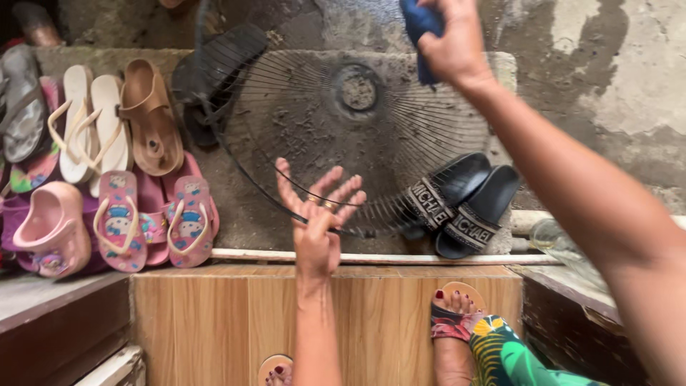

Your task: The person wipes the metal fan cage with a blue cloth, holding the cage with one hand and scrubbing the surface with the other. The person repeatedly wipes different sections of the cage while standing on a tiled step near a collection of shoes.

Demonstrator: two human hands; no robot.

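Note:
A round wire fan guard, dusty and dark, stands tilted over a dirty concrete slab. My left hand grips the guard's near rim with thumb and forefinger, the other fingers spread. My right hand is raised over the guard's far right edge, closed on a blue cloth. The cloth touches the wires near the top right. My feet in sandals stand on the wood-patterned tile step below.
A pair of black slides lies under the guard's right side. Pink, cream and brown sandals crowd the left. A black flip-flop lies at the top left of the guard. A wood-patterned tiled step runs along the front.

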